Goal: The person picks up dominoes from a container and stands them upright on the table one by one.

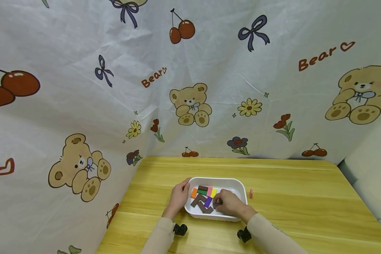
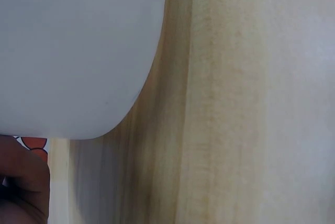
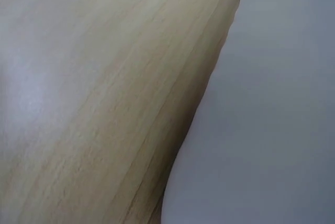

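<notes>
A white tray [image 1: 238,183] sits on the wooden table [image 1: 304,197] and holds several small flat blocks: brown, orange [image 1: 194,193], green, pink, yellow [image 1: 213,192] and purple [image 1: 207,202]. My left hand [image 1: 183,188] grips the tray's left rim, thumb over the edge. Inside the tray, my right hand [image 1: 220,203] arches over the blocks, its fingertips pinching a brown block [image 1: 216,204]. The left wrist view shows the tray's outer wall [image 2: 68,51] with a bit of my hand [image 2: 21,182] below it. Only the tray's wall [image 3: 272,130] and the table top appear in the right wrist view.
A small pink piece [image 1: 251,193] lies on the table just right of the tray. A bear-print cloth [image 1: 190,88] hangs behind and to the left of the table. The table's rounded far right corner [image 1: 331,163] is near a grey wall.
</notes>
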Available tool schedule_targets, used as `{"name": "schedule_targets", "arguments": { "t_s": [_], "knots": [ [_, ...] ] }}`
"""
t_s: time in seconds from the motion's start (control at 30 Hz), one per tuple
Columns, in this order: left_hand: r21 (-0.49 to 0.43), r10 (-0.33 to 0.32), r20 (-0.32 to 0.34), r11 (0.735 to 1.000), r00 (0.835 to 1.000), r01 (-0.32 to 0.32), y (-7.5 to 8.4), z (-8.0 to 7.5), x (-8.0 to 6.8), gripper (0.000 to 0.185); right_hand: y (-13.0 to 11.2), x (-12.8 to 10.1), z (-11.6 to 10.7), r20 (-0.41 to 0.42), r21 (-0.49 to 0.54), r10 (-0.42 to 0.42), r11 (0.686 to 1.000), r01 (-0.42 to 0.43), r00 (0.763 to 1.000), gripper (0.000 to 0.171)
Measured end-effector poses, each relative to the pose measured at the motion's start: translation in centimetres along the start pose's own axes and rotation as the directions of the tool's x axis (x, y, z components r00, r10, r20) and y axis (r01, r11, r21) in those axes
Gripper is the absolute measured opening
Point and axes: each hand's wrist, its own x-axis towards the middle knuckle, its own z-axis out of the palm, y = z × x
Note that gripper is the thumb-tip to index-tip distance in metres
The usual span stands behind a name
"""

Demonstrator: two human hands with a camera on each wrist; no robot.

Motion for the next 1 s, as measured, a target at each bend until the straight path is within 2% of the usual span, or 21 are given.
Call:
{"name": "schedule_targets", "arguments": {
  "t_s": [0.13, 0.5, 0.67, 0.9, 1.0],
  "knots": [
    [-0.003, 0.007, -0.005, 1.000, 1.000, -0.007, 0.3, -0.1, -0.1, 0.037, 0.0, 0.0, 0.0, -0.002, -0.004, -0.011, 1.000, 0.011, 1.000, 0.018],
    [0.007, 0.013, 0.002, 1.000, 1.000, -0.013, 0.2, -0.2, -0.1, 0.037, -0.1, 0.0, -0.2, 0.016, 0.093, -0.003, 0.996, 0.002, 1.000, 0.014],
    [0.018, 0.019, 0.001, 1.000, 1.000, -0.019, 0.1, -0.1, -0.1, 0.037, -0.2, 0.0, -0.4, 0.025, 0.105, 0.003, 0.994, -0.006, 1.000, 0.013],
    [0.008, 0.015, 0.006, 1.000, 1.000, -0.015, 0.3, -0.2, -0.2, 0.037, -0.6, -0.2, -1.3, -0.015, 0.117, -0.009, 0.993, 0.011, 1.000, 0.012],
    [0.009, 0.016, 0.009, 1.000, 1.000, -0.016, 0.2, -0.2, -0.2, 0.037, -0.5, -0.4, -1.6, -0.006, 0.128, 0.000, 0.992, 0.001, 1.000, 0.011]
  ]
}}
